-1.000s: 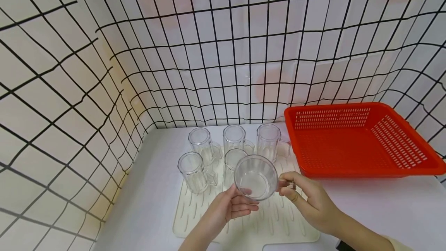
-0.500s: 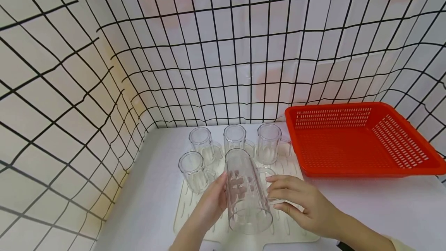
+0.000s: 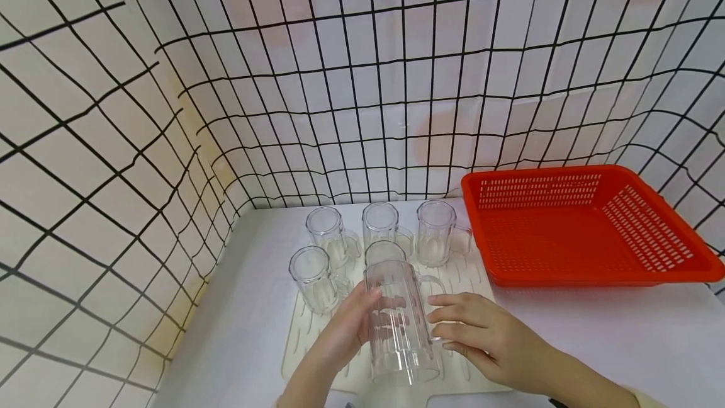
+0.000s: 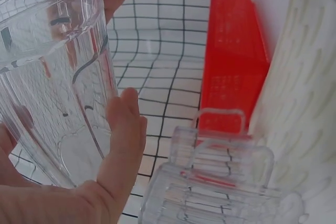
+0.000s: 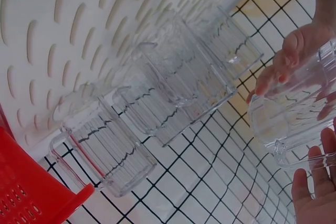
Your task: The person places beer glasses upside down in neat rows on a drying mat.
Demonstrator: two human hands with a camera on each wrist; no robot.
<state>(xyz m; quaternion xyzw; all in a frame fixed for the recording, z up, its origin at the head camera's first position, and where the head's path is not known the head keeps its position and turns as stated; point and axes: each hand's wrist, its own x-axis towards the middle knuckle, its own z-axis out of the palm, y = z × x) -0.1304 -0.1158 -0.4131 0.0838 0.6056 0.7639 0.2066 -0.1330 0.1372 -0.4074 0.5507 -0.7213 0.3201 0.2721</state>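
A clear glass mug [image 3: 399,339] is held tilted above the ribbed, cream-coloured drying mat [image 3: 351,364]. My left hand [image 3: 345,323] grips its body, thumb on the near side and fingers showing through the glass from behind. At the mug's right side, my right hand [image 3: 487,339] holds the handle [image 3: 433,281], its fingers reaching over it. In the left wrist view the left fingers curve round the faceted wall of the glass mug [image 4: 52,87]. Matching mugs [image 3: 436,235] stand on the mat in two rows, their handles to the right; the held one partly covers the front middle mug.
A red plastic basket [image 3: 544,282] with slotted walls sits at the back right, close to the mat's right edge. Black wire grid panels [image 3: 362,106] rise behind and to the left of the white table [image 3: 226,320].
The held mug has turned from showing one round end to lying side-on, and its upper end has tipped lower. The left hand has moved round its side. Standing mugs have not moved.
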